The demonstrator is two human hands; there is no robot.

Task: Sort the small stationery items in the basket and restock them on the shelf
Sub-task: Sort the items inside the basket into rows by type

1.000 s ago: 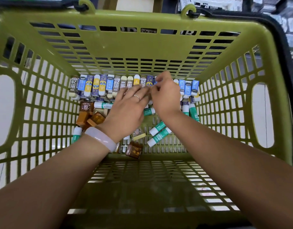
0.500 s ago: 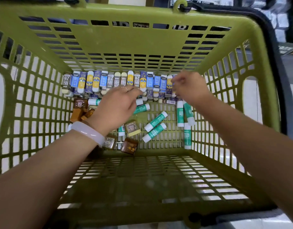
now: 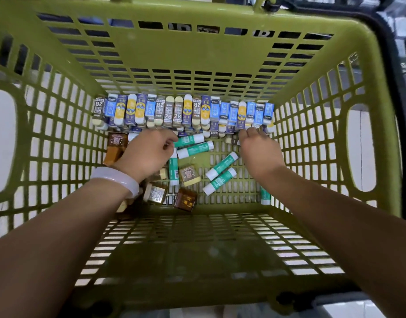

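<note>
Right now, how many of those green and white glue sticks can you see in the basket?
7. Two lie side by side by the left hand, at and; one below them; three mid-floor; one by the right forearm. More may be hidden under the hands.

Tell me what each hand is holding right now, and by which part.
It cannot be told. The left hand curls among the glue sticks, the right hand touches the eraser row; fingertips are hidden.
</note>
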